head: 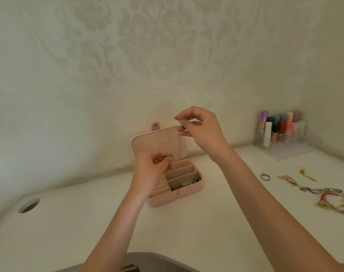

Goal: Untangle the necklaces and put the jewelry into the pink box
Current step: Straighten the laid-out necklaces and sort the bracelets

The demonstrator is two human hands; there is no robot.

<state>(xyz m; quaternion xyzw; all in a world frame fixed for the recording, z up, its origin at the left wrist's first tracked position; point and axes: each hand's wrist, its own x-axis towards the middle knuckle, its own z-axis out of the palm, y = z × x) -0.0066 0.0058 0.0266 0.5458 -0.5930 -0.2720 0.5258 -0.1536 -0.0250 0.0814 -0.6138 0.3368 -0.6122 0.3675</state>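
Necklace (180, 143): thin, hanging taut | both hands' fingers (182, 122) pinch it | pink box (175, 193) open

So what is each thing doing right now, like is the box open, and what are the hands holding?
Pink box: open, lid upright, some jewelry in its near compartments.
Thin chain: hanging stretched between both hands, over the box.
Right hand: raised, pinches the chain's top end.
Left hand: lower, pinches the chain's bottom end.
Tangled necklaces: lying on the table, still out of the box.
Ring: lying flat on the table.
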